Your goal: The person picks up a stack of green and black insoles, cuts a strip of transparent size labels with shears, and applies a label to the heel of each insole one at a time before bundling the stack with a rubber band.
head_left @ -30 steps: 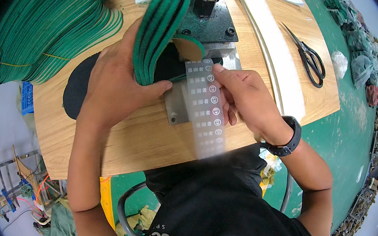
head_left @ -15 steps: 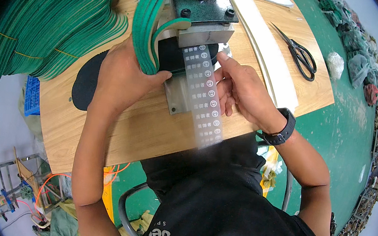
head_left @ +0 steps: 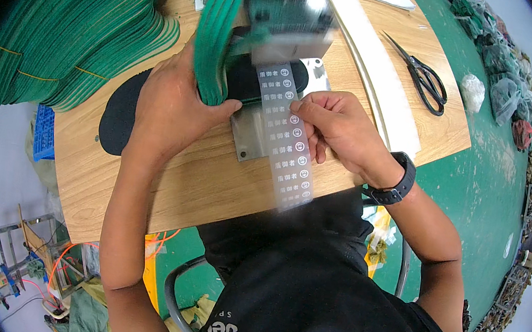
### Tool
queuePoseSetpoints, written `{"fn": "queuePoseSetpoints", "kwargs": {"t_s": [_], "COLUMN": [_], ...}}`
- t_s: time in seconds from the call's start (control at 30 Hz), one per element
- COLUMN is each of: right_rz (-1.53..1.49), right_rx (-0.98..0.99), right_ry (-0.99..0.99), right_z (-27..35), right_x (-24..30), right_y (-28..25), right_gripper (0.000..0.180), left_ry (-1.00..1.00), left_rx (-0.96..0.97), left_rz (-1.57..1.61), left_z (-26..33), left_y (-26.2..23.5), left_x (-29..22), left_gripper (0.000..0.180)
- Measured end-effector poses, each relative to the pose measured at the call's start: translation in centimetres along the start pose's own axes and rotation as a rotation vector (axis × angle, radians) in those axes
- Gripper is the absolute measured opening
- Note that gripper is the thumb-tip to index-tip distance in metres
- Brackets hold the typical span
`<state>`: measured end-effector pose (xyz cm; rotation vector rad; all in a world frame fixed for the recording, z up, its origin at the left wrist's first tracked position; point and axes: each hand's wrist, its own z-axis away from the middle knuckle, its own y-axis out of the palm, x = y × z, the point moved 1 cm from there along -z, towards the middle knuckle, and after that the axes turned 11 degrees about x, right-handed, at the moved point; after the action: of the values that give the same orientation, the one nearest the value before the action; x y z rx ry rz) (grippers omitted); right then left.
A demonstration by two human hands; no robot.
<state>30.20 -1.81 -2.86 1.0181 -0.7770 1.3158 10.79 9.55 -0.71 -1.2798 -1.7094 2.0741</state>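
My left hand (head_left: 171, 106) grips a bent bundle of green insoles (head_left: 214, 42), its thumb reaching toward the press. A black insole (head_left: 246, 78) lies on the metal plate (head_left: 249, 141) under the press head (head_left: 289, 21), which is smeared by motion. Across that insole runs a translucent strip (head_left: 291, 149) of white printed labels, hanging over the table's front edge. The thumb and forefinger of my right hand (head_left: 343, 125) pinch the strip's right edge just in front of the insole; the other fingers curl beneath.
A large banded stack of green insoles (head_left: 84, 34) fills the left of the table (head_left: 191, 190). Beside my left wrist lies another black insole (head_left: 120, 117). Black scissors (head_left: 423, 82) rest at the right, past long white strips (head_left: 381, 81). Bagged goods (head_left: 504, 88) line the floor.
My right hand has drawn back from beside the press head and closed on the strip's edge. The press head has shifted and blurred, showing more plate. The green insole bent toward it has moved.
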Motion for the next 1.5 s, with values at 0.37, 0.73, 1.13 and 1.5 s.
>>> {"fn": "queuePoseSetpoints", "kwargs": {"t_s": [0.37, 0.73, 1.13, 1.5], "right_rz": [0.029, -0.239, 0.069, 0.076], "right_rx": [0.001, -0.200, -0.045, -0.012], "right_ry": [0.002, -0.163, 0.055, 0.042], "right_z": [0.1, 1.8, -0.9, -0.9], "right_x": [0.4, -1.2, 0.6, 0.5], "right_y": [0.2, -1.4, 0.0, -0.2], "right_gripper": [0.029, 0.022, 0.032, 0.034], "left_ry": [0.012, -0.013, 0.043, -0.044], "left_rx": [-0.024, -0.068, -0.329, -0.291], "left_rz": [0.004, 0.209, 0.652, 0.564], "left_z": [-0.1, 0.2, 0.8, 1.0], "left_y": [0.1, -0.6, -1.9, -1.6], "left_x": [-0.3, 0.0, 2.9, 2.1], "left_gripper": [0.088, 0.037, 0.015, 0.018]}}
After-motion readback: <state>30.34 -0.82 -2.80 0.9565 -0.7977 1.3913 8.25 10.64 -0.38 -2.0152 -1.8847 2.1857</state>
